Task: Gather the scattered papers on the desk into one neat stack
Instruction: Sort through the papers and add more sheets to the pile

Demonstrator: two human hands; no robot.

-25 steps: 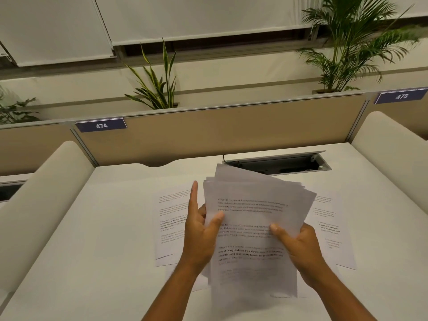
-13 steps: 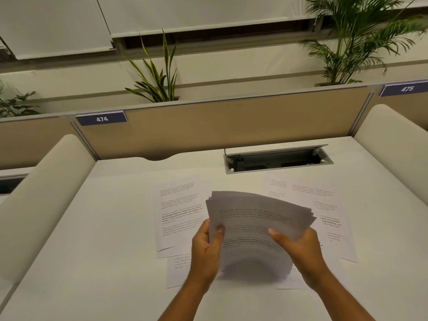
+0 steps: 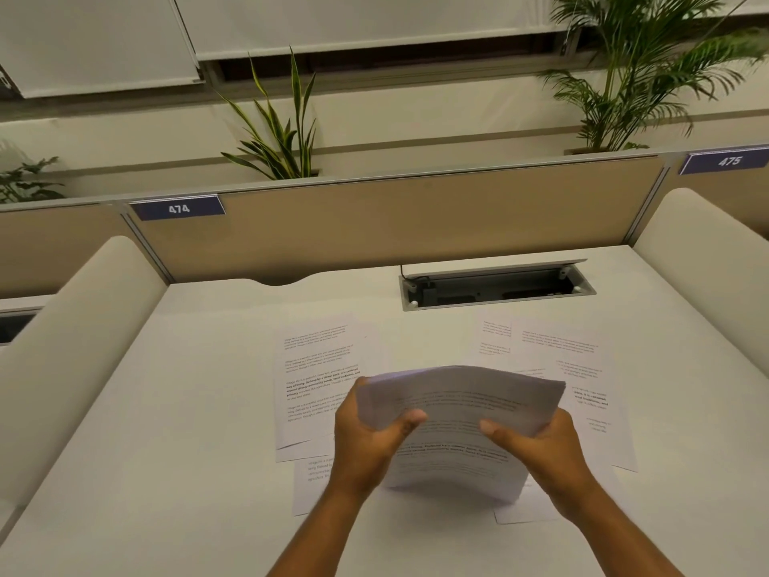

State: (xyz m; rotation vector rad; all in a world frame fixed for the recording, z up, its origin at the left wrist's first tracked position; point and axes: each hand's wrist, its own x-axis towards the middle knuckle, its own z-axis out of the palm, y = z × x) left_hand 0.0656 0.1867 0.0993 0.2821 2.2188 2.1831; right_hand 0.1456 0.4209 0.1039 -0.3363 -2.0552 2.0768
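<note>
Above the white worktop (image 3: 208, 410), the left hand (image 3: 366, 443) and right hand (image 3: 541, 447) hold a bowed bundle of papers (image 3: 457, 410) by its two sides, fingers clamped on it with thumbs on top, while loose sheets (image 3: 316, 376) lie flat beneath and to either side.

Bare forearms (image 3: 616, 522), no sleeves

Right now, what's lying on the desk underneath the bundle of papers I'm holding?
Under the held bundle, loose printed sheets lie on the desk: one pokes out lower left, another lower right. Whether more sheets lie directly beneath is hidden by the bundle and both hands.
</note>
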